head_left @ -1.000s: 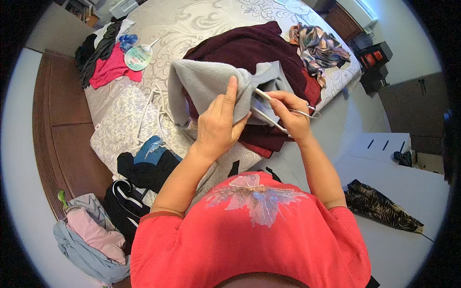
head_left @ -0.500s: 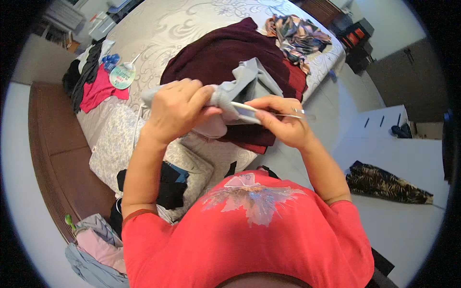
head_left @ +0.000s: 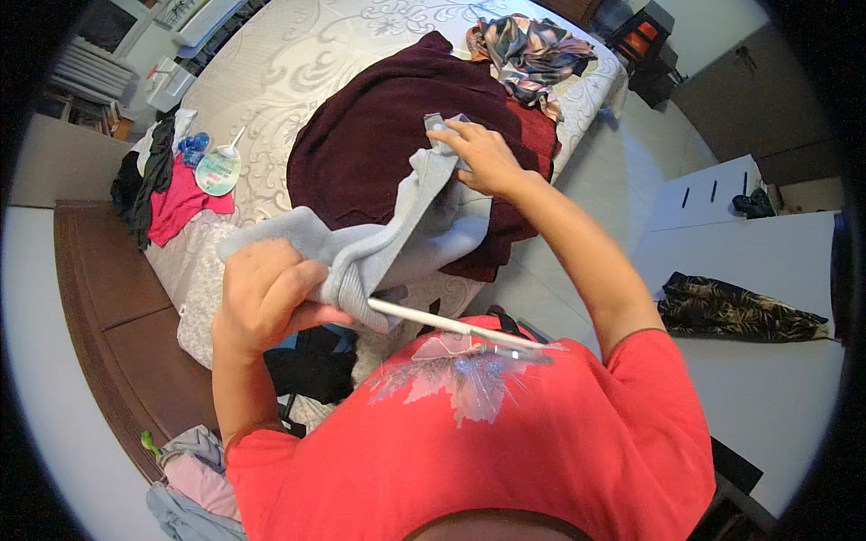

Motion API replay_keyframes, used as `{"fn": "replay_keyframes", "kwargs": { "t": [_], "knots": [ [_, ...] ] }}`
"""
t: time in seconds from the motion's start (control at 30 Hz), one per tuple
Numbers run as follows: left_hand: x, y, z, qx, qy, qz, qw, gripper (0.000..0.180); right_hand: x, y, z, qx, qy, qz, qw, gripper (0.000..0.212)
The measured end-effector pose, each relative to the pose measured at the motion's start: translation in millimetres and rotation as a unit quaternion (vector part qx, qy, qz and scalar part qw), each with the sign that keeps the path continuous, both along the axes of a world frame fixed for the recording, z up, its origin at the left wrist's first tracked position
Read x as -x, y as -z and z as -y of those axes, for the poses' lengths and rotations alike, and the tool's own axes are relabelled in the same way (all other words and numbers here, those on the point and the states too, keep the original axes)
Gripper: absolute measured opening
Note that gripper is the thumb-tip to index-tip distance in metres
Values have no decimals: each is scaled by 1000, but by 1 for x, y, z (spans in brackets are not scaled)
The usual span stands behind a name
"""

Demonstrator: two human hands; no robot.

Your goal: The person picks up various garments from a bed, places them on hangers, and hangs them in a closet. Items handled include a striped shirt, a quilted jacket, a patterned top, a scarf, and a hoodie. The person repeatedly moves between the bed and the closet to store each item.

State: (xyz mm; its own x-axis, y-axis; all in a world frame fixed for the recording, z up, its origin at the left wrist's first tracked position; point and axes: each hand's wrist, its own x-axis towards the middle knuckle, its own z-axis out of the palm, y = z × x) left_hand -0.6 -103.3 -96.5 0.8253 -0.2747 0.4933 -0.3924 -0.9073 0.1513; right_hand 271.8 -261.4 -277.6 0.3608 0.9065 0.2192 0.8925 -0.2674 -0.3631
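A light grey knitted garment (head_left: 397, 203) hangs between my hands over the bed. My left hand (head_left: 263, 293) is closed round its bunched cloth at the left. From the folds beside that hand sticks out a white bar (head_left: 456, 326), which looks like part of a clothes hanger, slanting toward my chest; its other end is hidden in the cloth. Farther off and to the right, my right hand (head_left: 478, 158) pinches the upper edge of the same garment. Below the garment lies a dark maroon cloth (head_left: 361, 135), spread on the bed.
The bed (head_left: 316, 45) has a pale patterned cover. A multicoloured cloth (head_left: 532, 54) lies at its far right. At the left are a pink cloth (head_left: 180, 203) and a round hand fan (head_left: 217, 171). A dark patterned garment (head_left: 740, 311) hangs against white furniture (head_left: 749, 388) at the right.
My right hand has let go of the white bar, moved up and away, and taken the garment's edge. My left hand has come lower and nearer, and the cloth is stretched wider.
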Motion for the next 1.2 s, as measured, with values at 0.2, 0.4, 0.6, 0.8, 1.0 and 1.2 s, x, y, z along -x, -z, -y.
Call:
{"fn": "replay_keyframes", "kwargs": {
  "t": [0.2, 0.4, 0.6, 0.8, 1.0, 1.2],
  "knots": [
    [36, 4, -15, 51, -112, -92, 988, 38, -57, 1, -32, -142, 123, -35, 982, 25],
    [63, 21, -24, 213, -242, -118, 939, 19, -82, -117, -11, -373, 97, -68, 920, 25],
    [52, 32, -46, 251, -313, 9, 916, 10, -62, -101, 11, -242, 147, -76, 956, 21],
    [35, 47, -51, 280, -359, 57, 889, 14, -39, -123, 1, -255, 168, -38, 951, 23],
    [20, 32, -38, 202, -365, 86, 905, 15, -56, -133, -7, -336, 171, -133, 917, 26],
    [14, 23, -21, 49, -373, 77, 923, 24, -62, -174, -9, -397, 228, -127, 880, 23]
  ]
}}
